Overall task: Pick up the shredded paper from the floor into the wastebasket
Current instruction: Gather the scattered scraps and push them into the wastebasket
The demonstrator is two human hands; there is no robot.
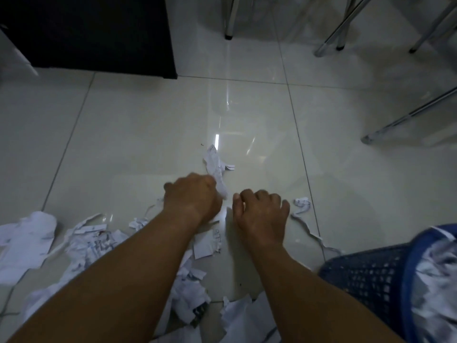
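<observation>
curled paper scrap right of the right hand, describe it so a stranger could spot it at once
Start at the blue mesh wastebasket at lower right and go up-left over the tiles to the right hand. Just past its little finger lies a small curled paper scrap beside the tile joint. It sits apart, unlike the long strip that the left hand grips.

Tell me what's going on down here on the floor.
A person is clearing up torn paper scattered on the tiled floor. The left hand grips a paper strip that trails away from it along the floor. The right hand is beside it, fingers bent down; whether it holds anything is unclear. The blue mesh wastebasket at the lower right already has paper in it, but plenty remains on the floor near the arms.
</observation>
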